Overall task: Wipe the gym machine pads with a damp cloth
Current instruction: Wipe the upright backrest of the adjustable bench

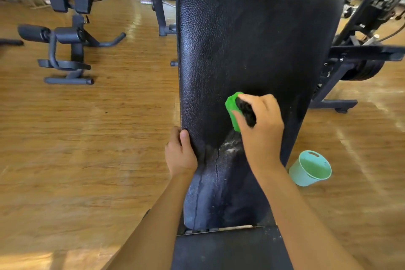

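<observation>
A long black padded back pad [252,35] of a gym bench fills the middle of the head view, sloping away from me. Its lower part is wet, with foam and drip streaks. My right hand [260,125] presses a green and black cloth [233,109] flat against the lower middle of the pad. My left hand [180,152] grips the pad's left edge, thumb on the front face. The black seat pad [230,250] lies below, at the bottom of the view.
A light teal bucket [311,169] stands on the wooden floor right of the bench. Another black gym machine [68,46] stands at the left. A bench frame [162,6] is behind, and weight plates and racks [363,70] are at the right.
</observation>
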`<state>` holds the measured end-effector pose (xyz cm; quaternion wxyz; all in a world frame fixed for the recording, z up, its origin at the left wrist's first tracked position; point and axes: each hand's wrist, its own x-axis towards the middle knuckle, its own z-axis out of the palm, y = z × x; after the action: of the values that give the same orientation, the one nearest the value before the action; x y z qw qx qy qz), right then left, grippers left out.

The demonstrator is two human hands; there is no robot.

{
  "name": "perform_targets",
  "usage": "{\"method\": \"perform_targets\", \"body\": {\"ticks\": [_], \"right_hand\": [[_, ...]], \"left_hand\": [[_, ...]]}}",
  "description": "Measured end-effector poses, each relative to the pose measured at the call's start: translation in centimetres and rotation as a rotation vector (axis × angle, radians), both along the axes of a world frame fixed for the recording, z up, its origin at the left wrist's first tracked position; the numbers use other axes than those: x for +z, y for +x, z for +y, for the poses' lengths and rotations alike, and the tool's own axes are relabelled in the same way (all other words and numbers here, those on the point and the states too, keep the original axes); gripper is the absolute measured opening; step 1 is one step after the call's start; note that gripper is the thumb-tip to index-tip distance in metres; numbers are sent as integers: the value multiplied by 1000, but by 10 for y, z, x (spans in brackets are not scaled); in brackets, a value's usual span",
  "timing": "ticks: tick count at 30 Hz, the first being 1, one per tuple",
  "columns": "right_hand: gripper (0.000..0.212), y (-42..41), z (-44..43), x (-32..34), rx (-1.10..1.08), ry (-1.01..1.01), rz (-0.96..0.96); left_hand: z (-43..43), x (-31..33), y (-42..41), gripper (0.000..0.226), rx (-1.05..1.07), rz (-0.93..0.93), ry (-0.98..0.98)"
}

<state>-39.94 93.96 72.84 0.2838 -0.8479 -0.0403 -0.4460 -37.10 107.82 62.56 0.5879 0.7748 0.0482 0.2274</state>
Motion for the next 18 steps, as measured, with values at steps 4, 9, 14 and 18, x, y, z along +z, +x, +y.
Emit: {"method": "perform_targets", "body": {"ticks": [4, 9, 14, 18], "right_hand": [[25, -3, -2, -16, -28, -84, 5], [38, -28, -7, -61, 15, -155, 140], [30, -22, -16, -39, 24, -114, 110], [24, -2, -31, -2, -44, 47, -34]], "left_hand": [[-1, 3, -1, 60, 10, 23, -28], [-2, 2, -1, 62, 18, 61, -15], [-2, 4, -2, 49, 38, 80, -15], [-5, 9, -4, 46, 57, 94, -9]]}}
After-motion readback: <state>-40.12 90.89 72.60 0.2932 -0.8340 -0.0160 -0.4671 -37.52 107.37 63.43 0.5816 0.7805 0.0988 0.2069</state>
